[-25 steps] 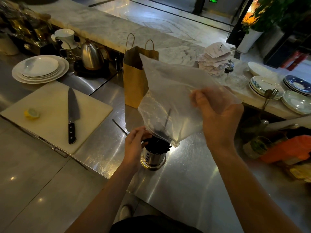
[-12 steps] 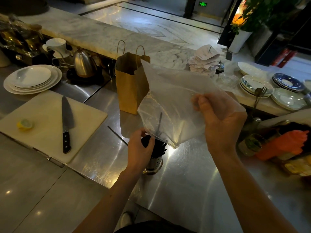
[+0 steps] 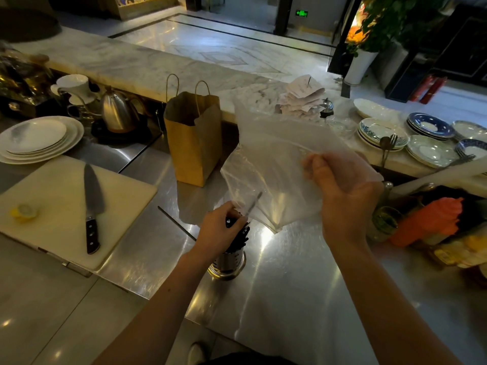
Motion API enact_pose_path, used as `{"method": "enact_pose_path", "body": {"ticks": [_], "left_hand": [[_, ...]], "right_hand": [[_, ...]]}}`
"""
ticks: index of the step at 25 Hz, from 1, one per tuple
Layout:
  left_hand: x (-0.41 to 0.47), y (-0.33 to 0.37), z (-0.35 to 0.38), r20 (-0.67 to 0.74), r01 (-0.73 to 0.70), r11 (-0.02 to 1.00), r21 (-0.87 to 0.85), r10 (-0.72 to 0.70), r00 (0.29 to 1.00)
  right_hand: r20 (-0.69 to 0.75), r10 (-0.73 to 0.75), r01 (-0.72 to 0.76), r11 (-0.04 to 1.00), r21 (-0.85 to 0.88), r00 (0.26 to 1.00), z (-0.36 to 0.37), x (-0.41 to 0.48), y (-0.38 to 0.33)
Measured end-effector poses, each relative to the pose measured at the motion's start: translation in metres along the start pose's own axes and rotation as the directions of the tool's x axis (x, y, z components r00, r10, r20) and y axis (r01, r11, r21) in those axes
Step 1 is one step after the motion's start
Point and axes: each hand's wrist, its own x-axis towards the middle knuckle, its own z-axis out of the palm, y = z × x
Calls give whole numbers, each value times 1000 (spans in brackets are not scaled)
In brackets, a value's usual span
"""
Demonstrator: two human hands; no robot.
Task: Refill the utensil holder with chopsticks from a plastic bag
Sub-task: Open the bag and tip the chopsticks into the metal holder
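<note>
A round metal utensil holder point(image 3: 228, 264) stands on the steel counter, packed with dark chopsticks point(image 3: 238, 234). My left hand point(image 3: 220, 230) curls around the chopstick tops above the holder. My right hand point(image 3: 342, 191) grips the upper part of a clear plastic bag point(image 3: 271, 164), held tilted above the holder. One last chopstick point(image 3: 253, 204) shows through the bag near its lower edge, by my left fingers. A single dark chopstick point(image 3: 176, 223) lies loose on the counter left of the holder.
A brown paper bag point(image 3: 195, 143) stands behind the holder. To the left is a cutting board point(image 3: 52, 206) with a knife point(image 3: 92, 206) and a lemon piece. Stacked plates, a kettle and a cup sit far left; dishes and an orange container crowd the right.
The bag has lifted up and away from the holder. My left hand has moved from the holder's side up onto the chopstick tops. The view has shifted slightly.
</note>
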Motion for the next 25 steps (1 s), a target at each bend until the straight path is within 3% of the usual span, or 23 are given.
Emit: {"method": "enact_pose_path", "body": {"ticks": [7, 10, 15, 18, 21, 23, 25], "left_hand": [[8, -2, 8, 16, -41, 988, 149, 39, 999], [9, -6, 7, 6, -32, 980, 194, 32, 999], [6, -9, 6, -40, 9, 987, 162, -2, 999], [4, -4, 7, -96, 28, 992, 127, -15, 995], [2, 0, 7, -160, 41, 986, 160, -15, 987], [-1, -1, 6, -189, 25, 983, 181, 10, 982], [-5, -1, 6, -187, -10, 979, 204, 49, 981]], "right_hand": [[-32, -60, 60, 998, -4, 998, -13, 12, 2], [-91, -60, 68, 994, 90, 994, -21, 21, 6], [-226, 191, -131, 958, 255, 955, -32, 26, 38], [-240, 449, -320, 844, 430, 861, -41, 22, 62], [-134, 609, -434, 685, 585, 781, -60, 23, 92], [-127, 672, -514, 661, 548, 729, -77, 22, 122], [-133, 633, -606, 771, 195, 762, -94, 12, 157]]}}
